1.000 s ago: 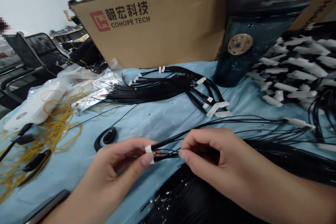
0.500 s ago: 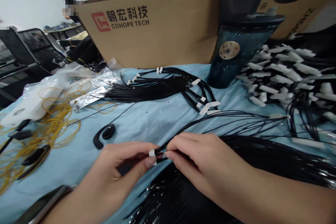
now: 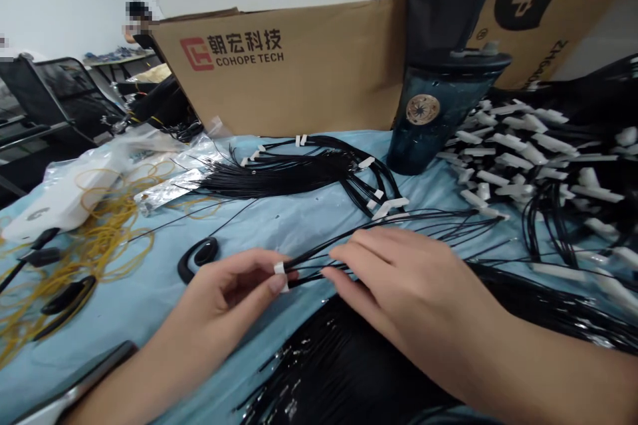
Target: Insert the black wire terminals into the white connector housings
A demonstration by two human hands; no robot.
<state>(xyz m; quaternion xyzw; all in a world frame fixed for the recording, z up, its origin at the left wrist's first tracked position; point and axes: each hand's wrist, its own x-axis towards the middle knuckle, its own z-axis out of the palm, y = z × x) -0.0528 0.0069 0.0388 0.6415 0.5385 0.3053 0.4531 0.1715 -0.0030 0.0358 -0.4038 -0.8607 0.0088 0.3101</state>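
My left hand (image 3: 234,292) pinches a bundle of black wires (image 3: 312,255) at its white end piece (image 3: 280,268), between thumb and fingers. From there the wires fan out to the right, toward another white piece (image 3: 491,211) on the cloth. My right hand (image 3: 399,279) is over the middle of these wires, thumb and forefinger tips apart, with strands passing around and between them. Its other fingers are partly hidden. Below both hands lies a thick mass of loose black wires (image 3: 343,365) with shiny ends.
A tied wire bundle (image 3: 279,172) lies behind my hands, before a cardboard box (image 3: 319,80). A blue tumbler (image 3: 423,126) stands near a heap of white-ended wires (image 3: 518,146). Yellow rubber bands (image 3: 107,239), a black earpiece (image 3: 199,255) and a phone (image 3: 84,378) are left.
My right hand's fingertips have parted from their pinch near the left hand and shifted right along the wires. My left hand keeps its grip, slightly higher and farther left in view.
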